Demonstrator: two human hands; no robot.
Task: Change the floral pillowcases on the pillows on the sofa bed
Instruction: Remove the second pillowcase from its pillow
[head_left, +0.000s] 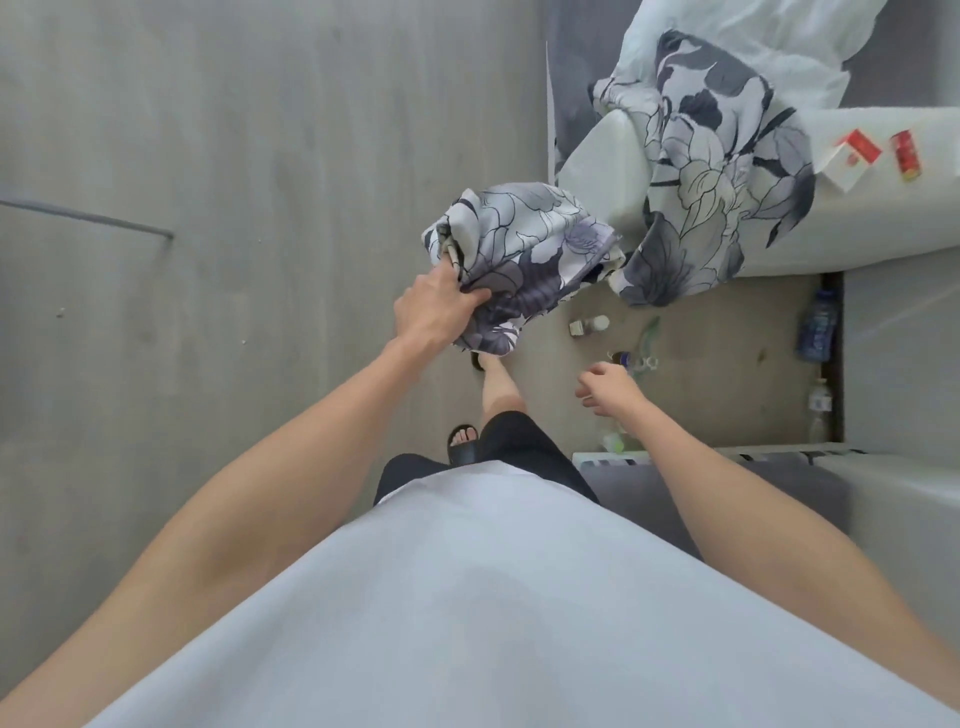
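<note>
Held pillowcase: a bunched floral pillowcase (519, 265), grey and white with dark leaves, sits at the centre of the frame, lifted above the floor.
Left hand: the left hand (436, 309) grips the lower left edge of this bundle; the fingers are closed into the cloth and the arm is stretched forward.
Right hand: the right hand (608, 387) is right of centre, below the bundle and apart from it; the fingers are loosely curled and it holds nothing.
Second floral cloth: another floral fabric (722, 171) hangs over the pale armrest (862, 208) in the upper right, and its lower corner comes near the held bundle.
Pillow: a white pillow (769, 36) lies at the top right edge, partly under the floral fabric.
Armrest items: a red and white packet (852, 156) and a small red can (905, 155) lie on the armrest, side by side.
Floor: the grey wooden floor (234, 156) fills the left half; right of centre, small bottles (589, 326) stand on it, and a blue bottle (818, 325) lies beside the sofa.
Person: a light shirt, dark shorts and black sandals (464, 444) are at the bottom.
</note>
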